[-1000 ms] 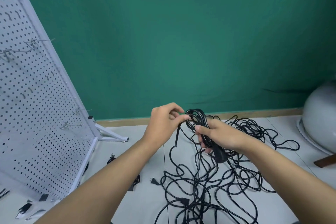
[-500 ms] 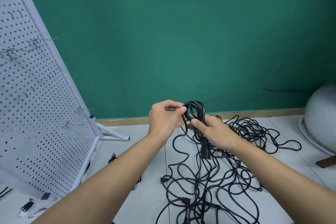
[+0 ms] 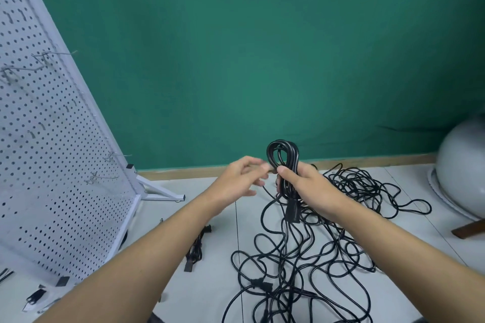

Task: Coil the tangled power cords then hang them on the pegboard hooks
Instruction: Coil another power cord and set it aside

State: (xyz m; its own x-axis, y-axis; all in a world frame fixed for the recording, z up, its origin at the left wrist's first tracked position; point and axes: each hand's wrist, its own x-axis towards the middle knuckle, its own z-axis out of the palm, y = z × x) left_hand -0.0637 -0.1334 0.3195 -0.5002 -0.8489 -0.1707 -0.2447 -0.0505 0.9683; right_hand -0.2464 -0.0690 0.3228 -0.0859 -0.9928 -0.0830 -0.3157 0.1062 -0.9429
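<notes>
Closest in, two bare forearms reach forward over a pale tiled floor [image 3: 210,283], and beneath and between them sprawls the pile of tangled cords [image 3: 301,257], black loops crossing each other all over the tiles and spreading out to the right. Off to the left of that pile lies a small black bundle [image 3: 195,249] on its own, and down in the lower left corner a few little dark pieces [image 3: 34,296] sit by the pegboard's base, too small to identify. Up to the hands now: the right hand [image 3: 307,186] has its fingers and thumb wrapped around a coil [image 3: 283,152] of black cord, held upright so the looped top stands above the fist, while a black connector [image 3: 293,214] dangles just below it and strands trail down into the pile. The left hand [image 3: 241,178] is right beside the coil, fingers loosely bent toward it, but they are blurred, so whether they are pinching a strand or merely brushing it cannot be told. On the left stands the white pegboard [image 3: 52,165], tilted in this wide view, with bare wire hooks [image 3: 115,156] sticking out from it and a white foot [image 3: 162,191] splayed on the floor. Beyond everything, a wooden skirting board [image 3: 196,169] runs along a green wall [image 3: 262,60], and a grey domed object [image 3: 464,165] sits at the far right edge.
</notes>
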